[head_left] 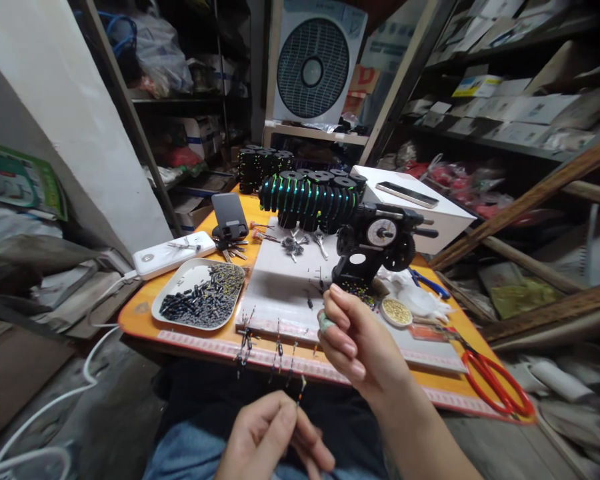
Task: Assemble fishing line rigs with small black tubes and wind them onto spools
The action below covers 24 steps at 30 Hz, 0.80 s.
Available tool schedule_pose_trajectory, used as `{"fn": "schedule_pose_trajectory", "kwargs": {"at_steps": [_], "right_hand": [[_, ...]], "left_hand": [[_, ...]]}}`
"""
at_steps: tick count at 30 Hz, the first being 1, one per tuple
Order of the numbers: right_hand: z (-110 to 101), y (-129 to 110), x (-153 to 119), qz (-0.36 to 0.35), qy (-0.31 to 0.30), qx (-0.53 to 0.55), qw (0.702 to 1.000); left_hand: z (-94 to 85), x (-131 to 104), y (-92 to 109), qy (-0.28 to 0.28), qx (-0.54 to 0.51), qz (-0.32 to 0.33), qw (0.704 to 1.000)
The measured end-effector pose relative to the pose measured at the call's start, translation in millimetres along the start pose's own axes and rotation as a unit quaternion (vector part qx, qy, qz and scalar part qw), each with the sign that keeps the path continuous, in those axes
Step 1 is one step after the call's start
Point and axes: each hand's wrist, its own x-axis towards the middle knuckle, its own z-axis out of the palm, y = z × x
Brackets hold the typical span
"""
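At the lower centre of the frame, the left hand [265, 433] pinches a thin strand [301, 393] between thumb and finger, the strand's tip pointing up; right of centre, the right hand [353, 333] is raised with curled fingers, a green wrap [325, 321] around one, and whether it grips anything I cannot tell; at left of centre sits a white tray [155, 310] of small dark pieces [190, 303]; red-handled scissors [500, 387] lie at lower right.
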Motion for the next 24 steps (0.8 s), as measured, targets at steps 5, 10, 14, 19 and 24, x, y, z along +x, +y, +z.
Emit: {"fn": "schedule_pose_trajectory", "kwargs": {"at_steps": [5, 10, 14, 19, 24], "right_hand": [[11, -27, -10, -0.034, -0.050, -0.087, 0.994], [16, -43, -12, -0.043, -0.082, -0.154, 0.984], [16, -46, -11, -0.048, -0.088, -0.167, 0.981], [13, -42, -9, -0.046, -0.075, -0.152, 0.984], [9, -30, -5, -0.019, -0.043, -0.082, 0.995]], "left_hand": [[6.2, 21, 21, -0.027, 0.084, 0.125, 0.988], [16.3, 47, 52, -0.082, 0.246, 0.254, 0.932], [26.7, 59, 61, -0.033, 0.283, 0.305, 0.909], [35.2, 61, 61, -0.044, 0.202, 0.263, 0.942], [37.7, 52, 58, -0.126, 0.050, 0.186, 0.973]]}}
